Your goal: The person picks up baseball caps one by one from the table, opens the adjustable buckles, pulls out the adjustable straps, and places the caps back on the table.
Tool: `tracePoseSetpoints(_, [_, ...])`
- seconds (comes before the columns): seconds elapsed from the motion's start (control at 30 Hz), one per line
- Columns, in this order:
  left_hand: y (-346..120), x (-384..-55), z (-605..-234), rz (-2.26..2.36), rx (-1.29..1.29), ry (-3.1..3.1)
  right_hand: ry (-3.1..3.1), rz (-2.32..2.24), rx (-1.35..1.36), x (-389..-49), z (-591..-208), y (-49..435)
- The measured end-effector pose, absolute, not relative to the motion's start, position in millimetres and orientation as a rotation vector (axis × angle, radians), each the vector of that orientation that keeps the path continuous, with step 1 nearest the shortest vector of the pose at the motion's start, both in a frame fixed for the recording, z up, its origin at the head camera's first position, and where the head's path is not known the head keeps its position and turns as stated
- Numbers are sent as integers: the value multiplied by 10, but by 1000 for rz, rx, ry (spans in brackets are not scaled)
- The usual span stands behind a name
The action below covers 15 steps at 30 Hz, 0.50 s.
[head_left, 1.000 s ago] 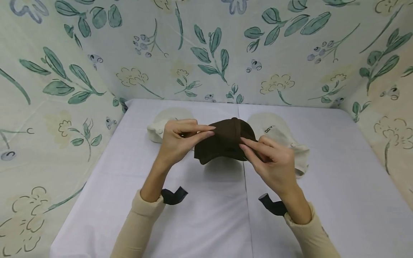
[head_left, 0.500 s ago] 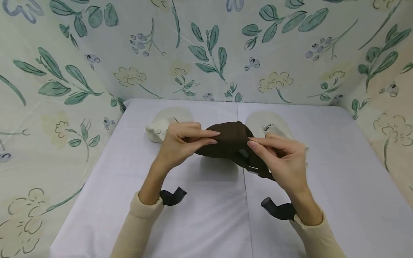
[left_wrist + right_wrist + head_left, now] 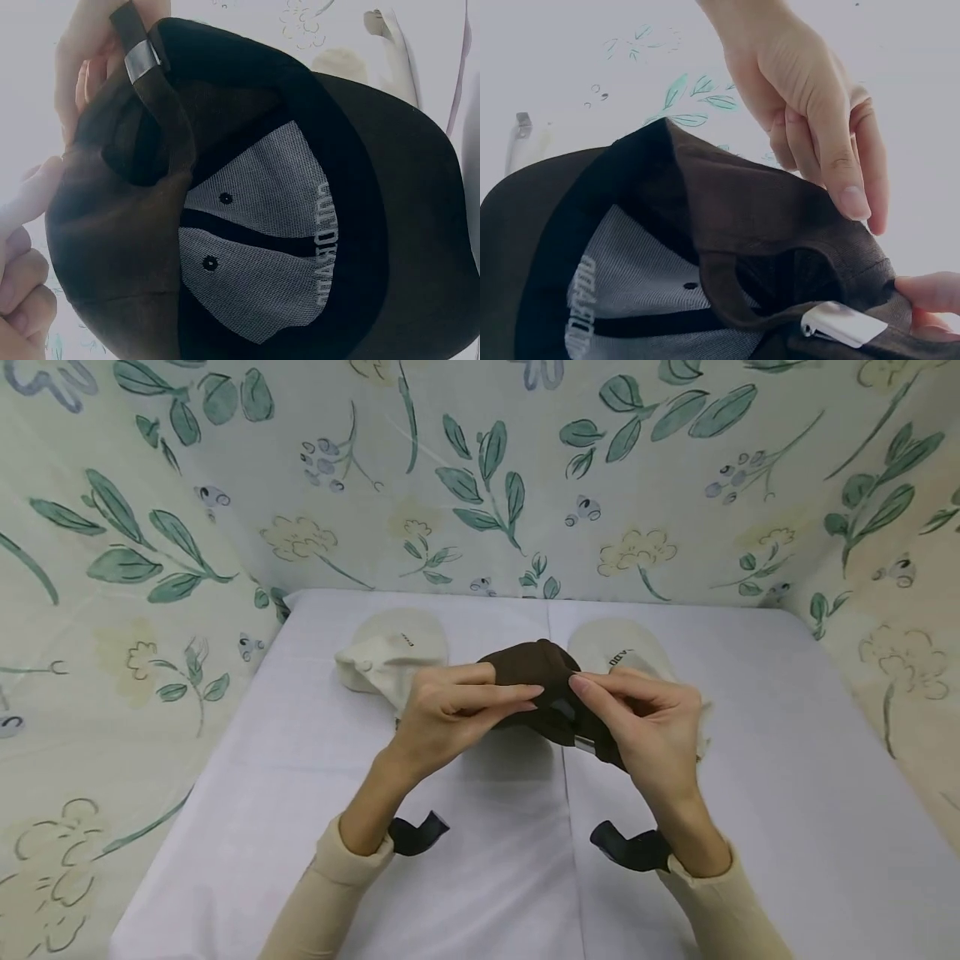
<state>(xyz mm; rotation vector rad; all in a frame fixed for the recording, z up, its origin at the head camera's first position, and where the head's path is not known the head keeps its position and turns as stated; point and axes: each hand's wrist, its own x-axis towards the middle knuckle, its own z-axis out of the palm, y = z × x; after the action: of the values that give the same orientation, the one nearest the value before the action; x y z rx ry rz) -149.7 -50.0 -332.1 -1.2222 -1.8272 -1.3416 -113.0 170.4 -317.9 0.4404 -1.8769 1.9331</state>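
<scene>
A dark brown baseball cap [image 3: 517,668] is held up over the white table, its underside and opening facing the wrist cameras. White lettering shows on the mesh lining [image 3: 262,247]. My right hand [image 3: 648,710] pinches the back edge between thumb and index finger, beside the strap and its metal buckle [image 3: 844,324]. My left hand [image 3: 465,710] is at the crown, with thumb and index extended and slightly apart. In the right wrist view its thumb [image 3: 851,199] overlaps the cap's edge, while the index tip shows beyond it. The brim [image 3: 420,210] points away from the strap.
Two cream caps lie behind on the white-covered table [image 3: 262,827]: one at left [image 3: 397,647], one at right [image 3: 615,643], partly hidden by my right hand. Floral fabric [image 3: 420,468] walls the back and sides. Black curved mounts [image 3: 420,833] stick out from both wrists.
The brown cap has turned so its strap and opening show toward me. My right hand moved right, then slightly back left; my left hand has slid rightward along the crown, its pinch loosened.
</scene>
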Motion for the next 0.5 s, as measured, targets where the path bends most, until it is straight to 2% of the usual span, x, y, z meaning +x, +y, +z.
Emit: tracePoseSetpoints(0.5, [-379,-1574,-3481,-1167,-1282,-1903,-1868,2073,239,-1395,-3066,1484])
